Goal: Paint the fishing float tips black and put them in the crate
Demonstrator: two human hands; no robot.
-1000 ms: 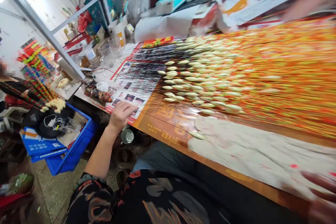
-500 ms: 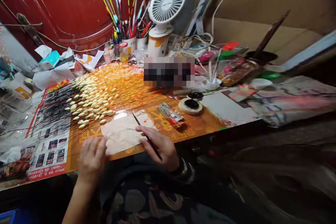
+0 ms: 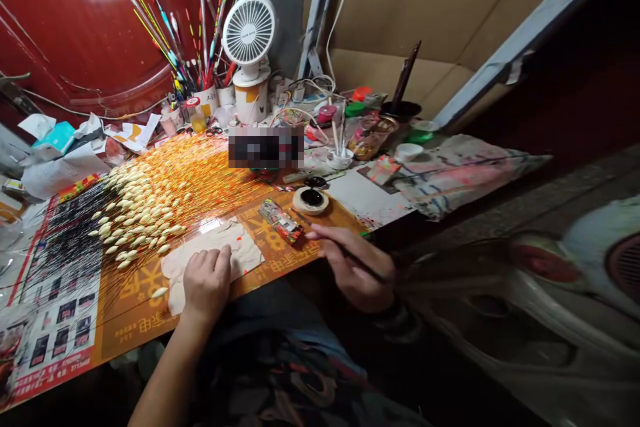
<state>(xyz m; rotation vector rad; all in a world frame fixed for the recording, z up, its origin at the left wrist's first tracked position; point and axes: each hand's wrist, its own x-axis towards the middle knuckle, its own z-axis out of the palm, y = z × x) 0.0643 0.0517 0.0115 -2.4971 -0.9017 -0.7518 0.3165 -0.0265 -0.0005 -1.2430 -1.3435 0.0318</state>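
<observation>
My right hand (image 3: 357, 267) grips a thin dark brush (image 3: 345, 247), its tip near a colourful small block (image 3: 281, 220) and a round pale pot of black liquid (image 3: 311, 199). On the pale cloth (image 3: 195, 250) rests my left hand (image 3: 207, 273), fingers curled together; whatever they may hold is hidden. Just left of it is one cream oval piece (image 3: 160, 292). Many similar cream pieces (image 3: 143, 213) with thin orange and dark stems lie in a wide bundle at the left.
Behind the bundle stand a white fan (image 3: 249, 30), a jar (image 3: 196, 116) and cups of coloured sticks (image 3: 205, 101). A small white dish (image 3: 341, 159) holds brushes. Stained plastic sheeting (image 3: 450, 177) covers the right end. The table's front edge runs close to both hands.
The view has turned right. My right hand has moved the brush from over the cloth towards the black pot. My left hand has come onto the cloth with its fingers curled in.
</observation>
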